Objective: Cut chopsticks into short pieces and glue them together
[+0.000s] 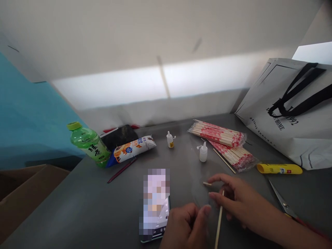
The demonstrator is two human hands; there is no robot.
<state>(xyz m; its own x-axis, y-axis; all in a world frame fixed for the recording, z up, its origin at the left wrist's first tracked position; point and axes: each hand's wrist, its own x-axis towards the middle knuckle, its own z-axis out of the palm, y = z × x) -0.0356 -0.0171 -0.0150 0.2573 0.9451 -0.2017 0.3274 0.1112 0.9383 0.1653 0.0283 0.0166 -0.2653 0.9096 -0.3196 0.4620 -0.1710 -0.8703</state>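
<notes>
My right hand [233, 197] rests low on the grey table [85, 207], fingers curled round a thin wooden stick [219, 221] that runs toward the bottom edge. A short stick piece [206, 184] lies at its index fingertip. My left hand [188, 224] is at the bottom centre, fingers closed in a pinch next to the stick; what it grips is hidden. A phone [159, 218] lies just left of my left hand. Two small white glue bottles [203, 152] [170, 139] stand farther back.
Two bundles of red-and-white wrapped sticks [220, 135] lie at the back right, a loose stick [224, 161] beside them. A white paper bag [293, 114], yellow tube [279, 168], scissors [281, 202], green bottle [89, 143], snack packet [133, 148], red pen [121, 170] and cardboard box [23, 190] surround.
</notes>
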